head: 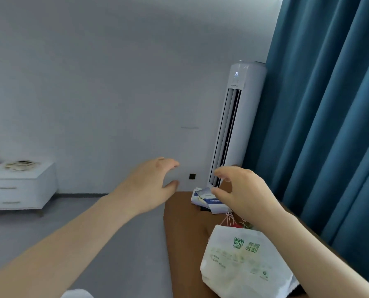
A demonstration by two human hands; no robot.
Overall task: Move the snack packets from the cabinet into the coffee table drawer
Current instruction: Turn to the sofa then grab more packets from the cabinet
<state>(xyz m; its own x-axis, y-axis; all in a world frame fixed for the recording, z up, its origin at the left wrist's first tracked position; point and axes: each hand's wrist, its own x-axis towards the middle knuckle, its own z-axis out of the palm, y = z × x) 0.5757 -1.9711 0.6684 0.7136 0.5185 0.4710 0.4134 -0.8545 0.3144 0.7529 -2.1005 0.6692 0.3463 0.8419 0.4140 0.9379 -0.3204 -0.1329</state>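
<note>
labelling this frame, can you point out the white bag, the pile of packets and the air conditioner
white bag (239,261): head view, on its printed front face
pile of packets (203,197): head view, on the top blue and white packet
air conditioner (247,108): head view, on its white casing beside the vent

Two hands (149,186) (241,190), one white bag (241,261), one air conditioner (235,121), one white cabinet (20,188).

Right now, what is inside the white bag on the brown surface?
At the open top of the white bag, something red and green pokes out beside its string handles. The bag's wall hides everything lower, so the contents cannot be identified.
</note>
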